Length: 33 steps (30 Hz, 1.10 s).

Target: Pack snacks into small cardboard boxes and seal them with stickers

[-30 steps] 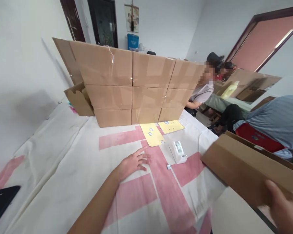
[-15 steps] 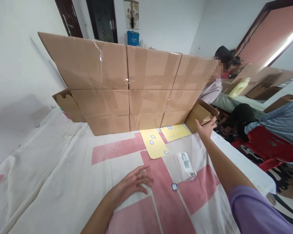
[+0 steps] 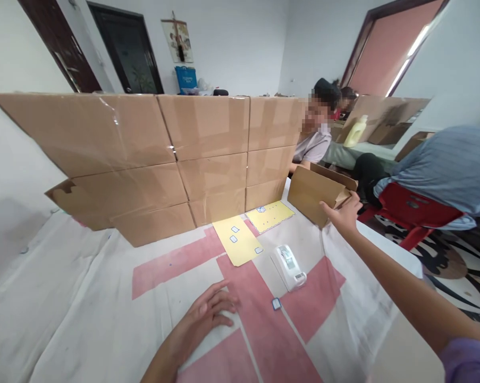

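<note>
My right hand (image 3: 345,213) grips the near end of a brown cardboard box (image 3: 311,194), its thumb on the side wall and its fingers at the upper edge. The box stands at the right end of a tall cardboard partition (image 3: 211,178), a narrow gap between them. My left hand (image 3: 202,319) rests low over the cloth, fingers spread, holding nothing. Ahead of it lie a yellow sheet (image 3: 242,247) with small blue-outlined labels and a second yellow sheet (image 3: 272,215) with dots. A white handheld device (image 3: 288,266) and a small blue-edged label (image 3: 277,304) are to its right.
A white cloth (image 3: 104,308) with pink patches covers the table. Beyond the partition's right end sits a person (image 3: 315,143); another in blue (image 3: 443,170) sits on a red chair (image 3: 423,210). A yellow bottle (image 3: 355,132) stands on a table behind.
The view has turned to the right. My right hand has shifted the cardboard box outward, opening a gap beside the partition. My left hand stays spread over the cloth.
</note>
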Tool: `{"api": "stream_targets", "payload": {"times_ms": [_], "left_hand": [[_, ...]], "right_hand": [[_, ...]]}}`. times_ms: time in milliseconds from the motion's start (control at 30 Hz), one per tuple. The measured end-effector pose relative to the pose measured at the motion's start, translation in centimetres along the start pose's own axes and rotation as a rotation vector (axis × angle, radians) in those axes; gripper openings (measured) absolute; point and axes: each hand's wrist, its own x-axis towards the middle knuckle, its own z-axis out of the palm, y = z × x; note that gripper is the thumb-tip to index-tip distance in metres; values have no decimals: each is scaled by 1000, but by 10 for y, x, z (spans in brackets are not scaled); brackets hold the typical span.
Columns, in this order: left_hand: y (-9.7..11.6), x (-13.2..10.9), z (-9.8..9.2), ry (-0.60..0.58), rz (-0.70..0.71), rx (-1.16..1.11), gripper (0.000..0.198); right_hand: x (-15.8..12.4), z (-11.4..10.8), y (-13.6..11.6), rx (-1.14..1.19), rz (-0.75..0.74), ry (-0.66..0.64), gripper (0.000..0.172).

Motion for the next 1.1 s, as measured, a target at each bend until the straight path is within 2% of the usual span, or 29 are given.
{"api": "stream_targets", "payload": {"times_ms": [67,133,300,500,633,733,933,1100], "left_hand": [[-1,0,0,13,-5,17,71],[-1,-1,1,38,-13,38,71],[-1,-1,6,102,-10,100,67],[0,-3,11,124,5,159,63],[-1,-3,13,107,12,175,62],[-2,-2,13,114,19,176,61],[-5,-1,13,129,43,165,63],[-3,-2,14,111,43,170,59]], "right_hand": [[13,-17,1,14,-18,80,104],[29,-30,-2,27,-52,96,100],[51,-42,-13,-25,-24,-50,99],[47,-46,-18,-321,-146,-259,57],[55,-49,-25,-490,-222,-433,54],[65,-47,-28,-568,-211,-526,53],[70,-43,-35,-654,-233,-595,53],[66,-46,-53,-729,-281,-685,52]]}}
